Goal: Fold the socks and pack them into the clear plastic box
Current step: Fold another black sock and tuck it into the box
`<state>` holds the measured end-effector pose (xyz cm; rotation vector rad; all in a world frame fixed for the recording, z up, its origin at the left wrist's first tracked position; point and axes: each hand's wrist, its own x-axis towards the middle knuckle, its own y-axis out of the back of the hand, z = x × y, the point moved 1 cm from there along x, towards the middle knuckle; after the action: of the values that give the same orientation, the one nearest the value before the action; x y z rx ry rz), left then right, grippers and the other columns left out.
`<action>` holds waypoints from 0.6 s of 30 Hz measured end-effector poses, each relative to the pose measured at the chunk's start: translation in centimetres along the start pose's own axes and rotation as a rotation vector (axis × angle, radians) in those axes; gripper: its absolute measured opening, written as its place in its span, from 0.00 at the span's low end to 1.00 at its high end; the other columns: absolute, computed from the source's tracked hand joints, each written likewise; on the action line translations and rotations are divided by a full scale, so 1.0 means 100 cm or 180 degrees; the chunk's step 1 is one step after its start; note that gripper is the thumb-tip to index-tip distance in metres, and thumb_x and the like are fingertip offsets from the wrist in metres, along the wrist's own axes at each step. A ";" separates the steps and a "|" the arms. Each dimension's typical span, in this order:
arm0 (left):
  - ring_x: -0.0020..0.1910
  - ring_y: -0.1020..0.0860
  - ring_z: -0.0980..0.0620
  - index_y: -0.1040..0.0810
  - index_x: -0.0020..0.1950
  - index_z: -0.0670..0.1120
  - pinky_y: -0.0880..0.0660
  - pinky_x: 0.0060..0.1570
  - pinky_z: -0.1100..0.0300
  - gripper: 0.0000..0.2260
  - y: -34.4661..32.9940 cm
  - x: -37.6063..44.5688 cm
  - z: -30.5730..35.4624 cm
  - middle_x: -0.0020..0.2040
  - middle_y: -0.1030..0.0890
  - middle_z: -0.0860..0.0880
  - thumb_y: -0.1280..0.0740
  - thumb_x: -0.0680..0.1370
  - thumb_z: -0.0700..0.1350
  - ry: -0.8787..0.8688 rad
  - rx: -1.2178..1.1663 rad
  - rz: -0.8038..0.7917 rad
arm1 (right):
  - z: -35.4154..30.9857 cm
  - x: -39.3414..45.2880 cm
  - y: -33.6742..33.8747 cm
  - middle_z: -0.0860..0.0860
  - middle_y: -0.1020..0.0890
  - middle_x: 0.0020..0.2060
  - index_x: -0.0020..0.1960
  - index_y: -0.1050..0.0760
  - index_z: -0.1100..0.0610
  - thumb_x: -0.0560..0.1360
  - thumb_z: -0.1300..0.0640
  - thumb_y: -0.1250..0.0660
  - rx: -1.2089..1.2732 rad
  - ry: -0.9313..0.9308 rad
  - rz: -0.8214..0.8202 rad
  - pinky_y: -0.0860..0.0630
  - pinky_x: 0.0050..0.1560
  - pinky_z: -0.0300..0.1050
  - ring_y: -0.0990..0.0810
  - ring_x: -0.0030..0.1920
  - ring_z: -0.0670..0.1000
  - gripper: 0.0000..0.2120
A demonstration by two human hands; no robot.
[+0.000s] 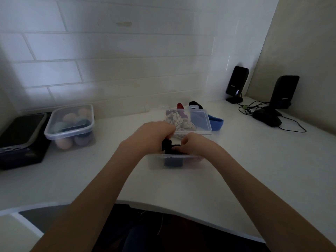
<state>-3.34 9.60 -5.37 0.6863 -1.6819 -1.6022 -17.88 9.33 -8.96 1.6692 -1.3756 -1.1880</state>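
A clear plastic box (156, 161) stands on the white desk in front of me. Both hands are over its opening and hold a dark folded sock (170, 145). My left hand (152, 135) grips the sock's left side and my right hand (196, 144) pinches its right side. The sock's lower part (173, 162) shows through the box's front wall. Behind the box lie a pale patterned sock (177, 122), a blue sock (216, 122), a red one (180, 106) and a black one (195, 103), partly under the clear lid (200, 119).
A lidded clear tub (71, 124) filled with rolled socks stands at the left, beside a dark flat device (21, 135). Two black speakers (237, 84) (283, 91) with cables stand at the right rear. The tiled wall runs behind; the desk's curved edge (163, 210) is near me.
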 end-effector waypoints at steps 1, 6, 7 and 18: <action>0.41 0.30 0.49 0.35 0.41 0.49 0.38 0.37 0.58 0.09 -0.006 0.001 -0.001 0.40 0.30 0.52 0.35 0.71 0.41 -0.0087 0.0094 -0.0091 | 0.000 0.000 0.000 0.51 0.30 0.28 0.30 0.32 0.56 0.75 0.44 0.36 -0.0028 0.0005 -0.0012 0.34 0.30 0.39 0.32 0.29 0.48 0.21; 0.42 0.30 0.49 0.33 0.44 0.50 0.37 0.40 0.58 0.07 -0.006 0.004 -0.003 0.43 0.28 0.51 0.37 0.73 0.40 -0.0112 0.0422 -0.0577 | -0.002 -0.001 0.000 0.50 0.29 0.29 0.30 0.33 0.54 0.75 0.43 0.36 0.0026 0.0063 -0.0041 0.34 0.31 0.38 0.32 0.31 0.47 0.20; 0.43 0.30 0.49 0.32 0.45 0.50 0.36 0.40 0.58 0.07 -0.005 0.004 -0.002 0.44 0.27 0.51 0.37 0.73 0.39 -0.0085 0.0388 -0.0768 | -0.002 -0.002 0.000 0.50 0.30 0.29 0.30 0.34 0.53 0.75 0.43 0.36 0.0087 0.0080 -0.0054 0.34 0.32 0.38 0.32 0.31 0.47 0.20; 0.46 0.23 0.55 0.17 0.49 0.50 0.28 0.50 0.62 0.07 0.027 0.006 -0.005 0.43 0.19 0.53 0.29 0.72 0.47 0.0521 -0.0628 -0.1711 | 0.004 -0.009 0.002 0.49 0.27 0.32 0.34 0.29 0.54 0.78 0.43 0.43 0.0029 0.0364 -0.0292 0.33 0.35 0.38 0.29 0.34 0.47 0.20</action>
<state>-3.09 9.06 -2.57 1.2012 -1.2587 -1.9782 -18.32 10.18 -8.67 1.7947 -1.2482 -1.1198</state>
